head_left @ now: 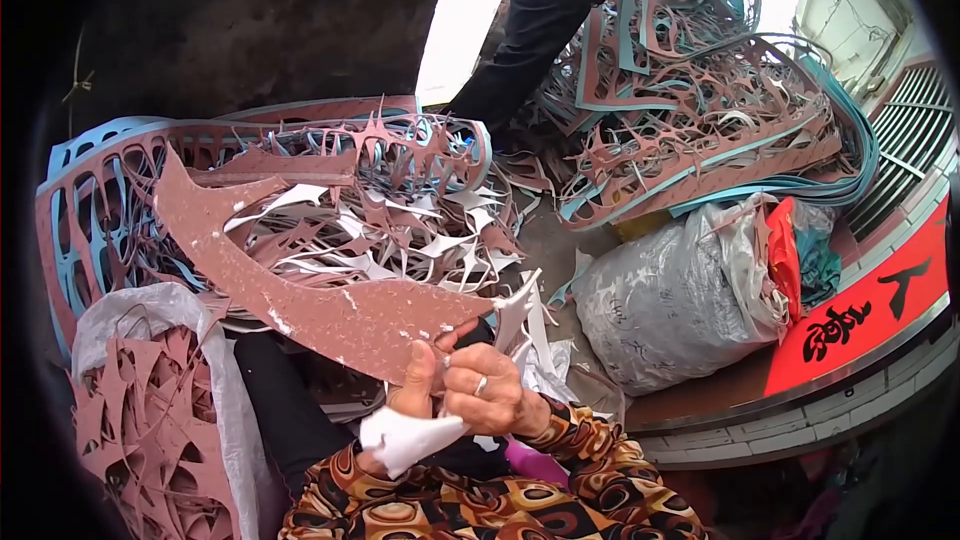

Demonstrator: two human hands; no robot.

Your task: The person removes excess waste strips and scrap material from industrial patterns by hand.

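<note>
Head view: both hands are seen low in the middle of the frame, above patterned brown and orange sleeves (560, 480). A large brown offcut (320, 310), curved and speckled with pale marks, is held up in front of them. It runs from a pointed tip at the upper left down to the hands.

The left hand (415, 385) is closed on the lower edge of the brown offcut, with the thumb raised against its face. The right hand (490, 395), on which a ring is worn, is closed on the near end of the same piece, with the fingertips pinched at its edge. A thin white strip (515, 308) stands up just beside that end. A white scrap (405, 437) is seen under the left hand; whether it is gripped cannot be told.

Behind the offcut a heap of cut-out scraps (400, 195) in brown, white and blue is noted. A pale sack (215, 380) filled with brown scraps is placed at the lower left. A grey bag (670, 300), stuffed full, is placed to the right, with a red banner (860, 325) bearing black characters beyond it. A second heap (700, 120) is piled at the top right, and another person (540, 30) in dark trousers is standing beside it.
</note>
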